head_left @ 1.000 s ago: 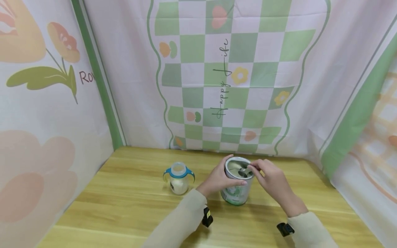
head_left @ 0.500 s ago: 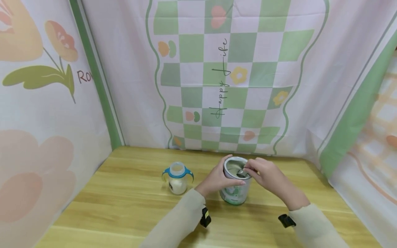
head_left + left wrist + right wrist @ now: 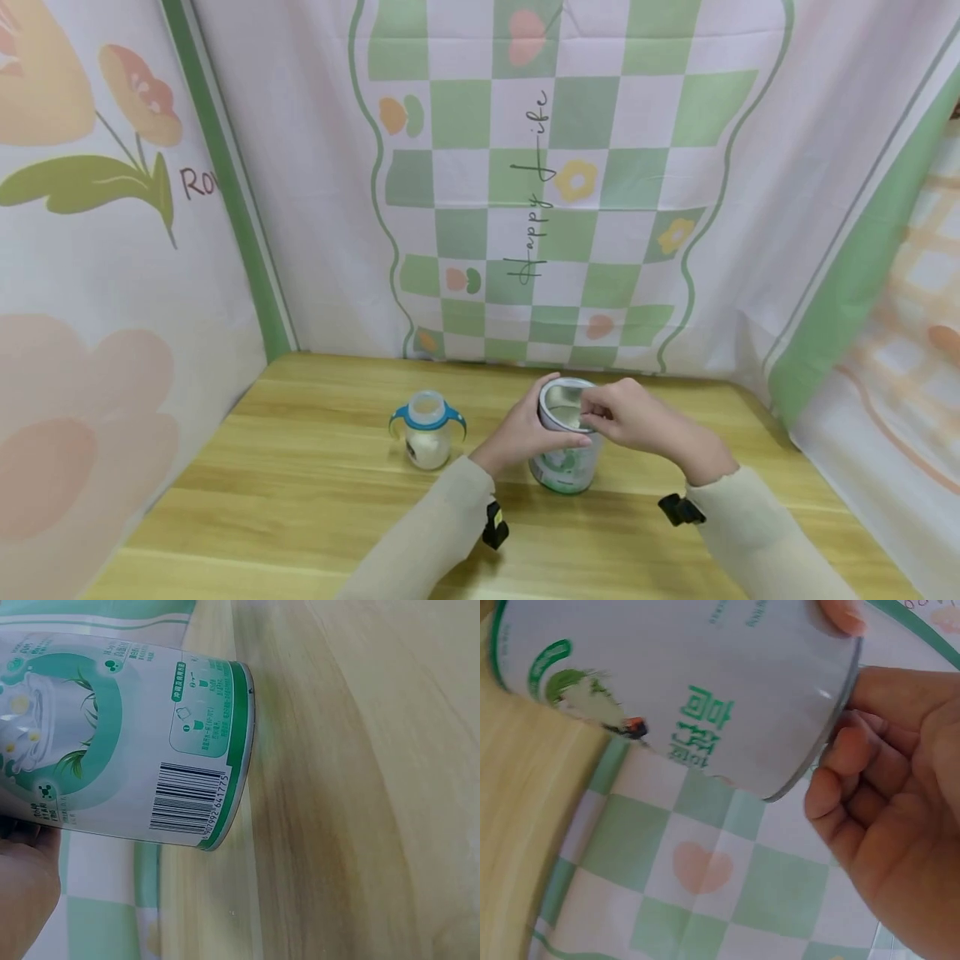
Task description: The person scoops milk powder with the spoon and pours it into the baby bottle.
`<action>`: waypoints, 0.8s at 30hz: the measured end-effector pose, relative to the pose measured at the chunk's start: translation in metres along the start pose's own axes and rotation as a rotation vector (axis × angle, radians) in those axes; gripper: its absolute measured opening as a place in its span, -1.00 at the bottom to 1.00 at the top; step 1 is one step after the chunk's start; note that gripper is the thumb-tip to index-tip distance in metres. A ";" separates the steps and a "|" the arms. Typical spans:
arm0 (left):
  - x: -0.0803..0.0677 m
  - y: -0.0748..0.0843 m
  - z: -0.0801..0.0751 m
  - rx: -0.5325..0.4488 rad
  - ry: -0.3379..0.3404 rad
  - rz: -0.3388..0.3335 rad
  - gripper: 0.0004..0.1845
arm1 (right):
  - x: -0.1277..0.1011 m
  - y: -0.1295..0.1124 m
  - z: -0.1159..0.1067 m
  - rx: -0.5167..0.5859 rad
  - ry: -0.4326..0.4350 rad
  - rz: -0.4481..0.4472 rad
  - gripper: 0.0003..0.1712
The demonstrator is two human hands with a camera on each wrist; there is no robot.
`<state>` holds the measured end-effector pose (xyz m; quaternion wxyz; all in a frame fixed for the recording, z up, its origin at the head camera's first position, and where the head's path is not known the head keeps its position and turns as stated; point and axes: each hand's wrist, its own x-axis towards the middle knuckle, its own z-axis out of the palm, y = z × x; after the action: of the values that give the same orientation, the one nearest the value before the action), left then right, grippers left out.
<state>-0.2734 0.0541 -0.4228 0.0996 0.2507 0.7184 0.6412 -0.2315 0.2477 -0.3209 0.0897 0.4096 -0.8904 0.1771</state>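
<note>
A white and green milk powder tin (image 3: pixel 564 472) stands without a lid on the wooden table, tilted slightly. My left hand (image 3: pixel 519 432) grips it near the top from the left, thumb across the front. Over the tin's right rim, my right hand (image 3: pixel 633 423) has its fingers curled and dipped into the mouth. The metal spoon it pinches is hidden behind the fingers and the tin wall. Pale powder shows inside. In the right wrist view the curled fingers (image 3: pixel 855 750) are right at the rim. A barcode faces the left wrist camera.
Left of the tin stands a baby bottle (image 3: pixel 427 443) with a blue two-handled collar and no cap, pale contents inside. A checked curtain (image 3: pixel 517 208) hangs behind the table (image 3: pixel 300 475); printed curtains flank both sides.
My right hand has moved left over the tin and its fingers have sunk into the mouth, taking the spoon out of sight. The left hand keeps its grip.
</note>
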 end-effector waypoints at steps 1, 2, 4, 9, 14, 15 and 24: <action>0.000 0.000 0.000 -0.001 0.000 0.001 0.06 | 0.001 -0.001 -0.002 0.012 -0.017 0.010 -0.77; 0.000 0.000 0.000 0.000 -0.001 0.004 0.06 | 0.002 -0.002 -0.003 0.024 -0.034 0.021 -0.78; 0.000 0.000 0.000 -0.004 -0.006 0.005 0.07 | 0.004 -0.003 -0.004 0.039 -0.059 0.037 -0.77; 0.000 0.000 -0.001 -0.001 -0.006 0.010 0.06 | 0.010 -0.005 -0.002 0.059 -0.096 0.066 -0.74; 0.000 0.001 -0.002 0.003 -0.016 0.011 0.07 | 0.012 -0.002 0.003 0.113 -0.097 0.133 -0.73; 0.000 0.001 -0.002 0.005 -0.016 0.010 0.07 | 0.012 -0.002 0.003 0.129 -0.088 0.144 -0.73; -0.001 0.002 0.000 0.011 0.008 -0.009 0.08 | 0.002 0.006 0.008 0.262 0.058 0.345 -0.83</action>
<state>-0.2723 0.0535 -0.4213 0.0983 0.2455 0.7235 0.6377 -0.2377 0.2465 -0.3290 0.0296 0.2542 -0.9137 0.3156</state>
